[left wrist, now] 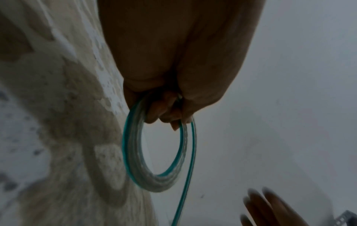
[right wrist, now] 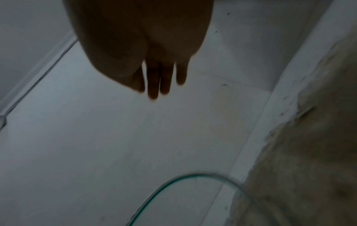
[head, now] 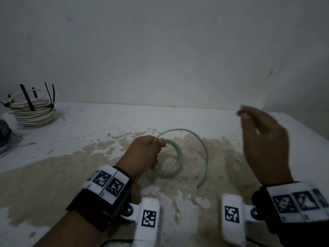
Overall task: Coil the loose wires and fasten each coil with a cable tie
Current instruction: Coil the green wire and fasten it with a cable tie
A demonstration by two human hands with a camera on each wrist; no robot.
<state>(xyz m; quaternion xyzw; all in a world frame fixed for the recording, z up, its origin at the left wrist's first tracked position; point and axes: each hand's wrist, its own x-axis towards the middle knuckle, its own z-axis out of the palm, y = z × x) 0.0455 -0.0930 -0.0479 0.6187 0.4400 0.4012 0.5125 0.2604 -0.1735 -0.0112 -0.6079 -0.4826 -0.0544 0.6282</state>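
A clear, green-tinted wire is wound into a small coil (head: 175, 154) over the stained table (head: 106, 122). My left hand (head: 154, 145) grips the coil at its upper left; in the left wrist view the fingers (left wrist: 166, 111) curl round the coil (left wrist: 133, 152). The wire's loose tail (head: 204, 148) arcs up from that hand and down to the right, ending free near the table's front. That tail (right wrist: 189, 176) shows again in the right wrist view. My right hand (head: 249, 120) hovers raised at the right, its fingers (right wrist: 154, 79) straight and holding nothing.
A stack of white cable coils (head: 33, 113) bound with black cable ties stands at the back left corner. A dark object (head: 4, 132) sits at the left edge. A white wall (head: 160, 59) closes the back. A brown stain covers the table's middle and front.
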